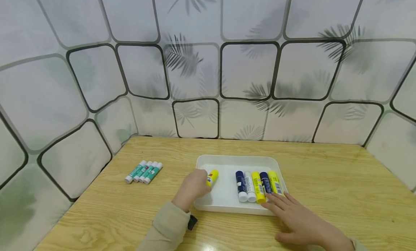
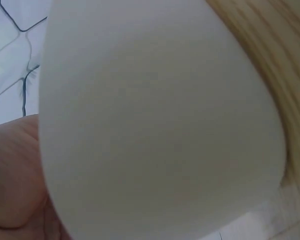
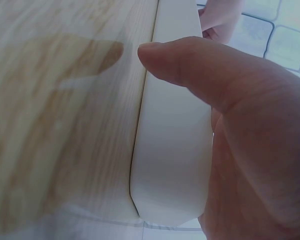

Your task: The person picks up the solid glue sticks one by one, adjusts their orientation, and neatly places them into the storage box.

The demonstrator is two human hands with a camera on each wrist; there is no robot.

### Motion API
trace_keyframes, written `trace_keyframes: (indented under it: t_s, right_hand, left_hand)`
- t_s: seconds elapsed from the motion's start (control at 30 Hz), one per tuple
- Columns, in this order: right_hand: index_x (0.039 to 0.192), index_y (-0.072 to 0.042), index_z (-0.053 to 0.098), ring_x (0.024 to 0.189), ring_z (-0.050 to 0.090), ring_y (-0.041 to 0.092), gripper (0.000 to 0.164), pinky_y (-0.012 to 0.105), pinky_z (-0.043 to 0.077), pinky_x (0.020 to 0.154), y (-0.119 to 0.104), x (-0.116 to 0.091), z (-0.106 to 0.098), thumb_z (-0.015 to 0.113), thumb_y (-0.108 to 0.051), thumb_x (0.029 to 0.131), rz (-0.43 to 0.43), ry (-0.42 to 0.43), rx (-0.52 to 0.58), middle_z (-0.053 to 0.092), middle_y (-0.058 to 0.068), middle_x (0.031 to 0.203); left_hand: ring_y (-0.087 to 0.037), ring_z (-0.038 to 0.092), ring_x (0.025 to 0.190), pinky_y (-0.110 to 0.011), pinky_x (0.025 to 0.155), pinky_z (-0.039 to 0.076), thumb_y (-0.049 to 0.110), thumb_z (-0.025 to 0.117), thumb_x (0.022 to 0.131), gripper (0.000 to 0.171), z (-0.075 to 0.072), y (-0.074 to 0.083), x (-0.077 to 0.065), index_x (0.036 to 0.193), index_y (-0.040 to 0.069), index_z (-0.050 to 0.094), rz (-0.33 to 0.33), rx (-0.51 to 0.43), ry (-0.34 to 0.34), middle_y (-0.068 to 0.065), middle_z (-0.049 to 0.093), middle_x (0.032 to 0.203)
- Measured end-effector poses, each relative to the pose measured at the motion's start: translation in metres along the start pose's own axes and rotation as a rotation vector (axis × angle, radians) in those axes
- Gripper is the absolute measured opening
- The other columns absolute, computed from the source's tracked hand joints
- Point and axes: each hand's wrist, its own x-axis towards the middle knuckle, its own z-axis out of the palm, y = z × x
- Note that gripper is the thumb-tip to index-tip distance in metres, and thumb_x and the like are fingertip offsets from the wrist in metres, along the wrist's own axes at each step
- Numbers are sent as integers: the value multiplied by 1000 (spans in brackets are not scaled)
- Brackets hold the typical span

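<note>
A white tray (image 1: 224, 200) lies on the table. At its left side my left hand (image 1: 192, 187) pinches a yellow glue stick (image 1: 212, 177), whose lower end the fingers hide. Inside the tray's right half, a row of glue sticks lies side by side: a navy one (image 1: 241, 186), a white one (image 1: 249, 186), a yellow one (image 1: 258, 187), then navy (image 1: 265, 182) and yellow (image 1: 274, 182). My right hand (image 1: 300, 218) spreads its fingers over the tray's front right corner, fingertips by the row's near ends. In the right wrist view, its thumb (image 3: 190, 62) sits beside the tray's wall (image 3: 175, 140).
Several green-and-white glue sticks (image 1: 144, 172) lie together on the wooden table (image 1: 97, 215), left of the tray. A patterned curtain (image 1: 247, 70) stands behind the table and along its sides. The tray's outer wall (image 2: 160, 120) fills most of the left wrist view.
</note>
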Motion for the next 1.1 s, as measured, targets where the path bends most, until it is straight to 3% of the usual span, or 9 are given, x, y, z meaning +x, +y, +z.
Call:
trace_keyframes:
  t_s: [0.37,1.1]
  right_hand:
    - [131,-14,41,121,34,31,68,16,-18,95,0,1,0,61,-48,75,10,-17,25,36,14,135]
    - [130,-13,41,120,36,30,69,17,-16,97,0,-1,1,62,-47,74,-12,21,-21,38,14,133]
  left_hand:
    - [-16,46,61,-29,55,41,11,67,74,17,1,3,-3,83,1,57,13,49,22,-5,51,70]
    - [-15,44,55,-26,50,38,8,67,74,12,5,6,-8,78,3,57,8,71,-20,-2,48,64]
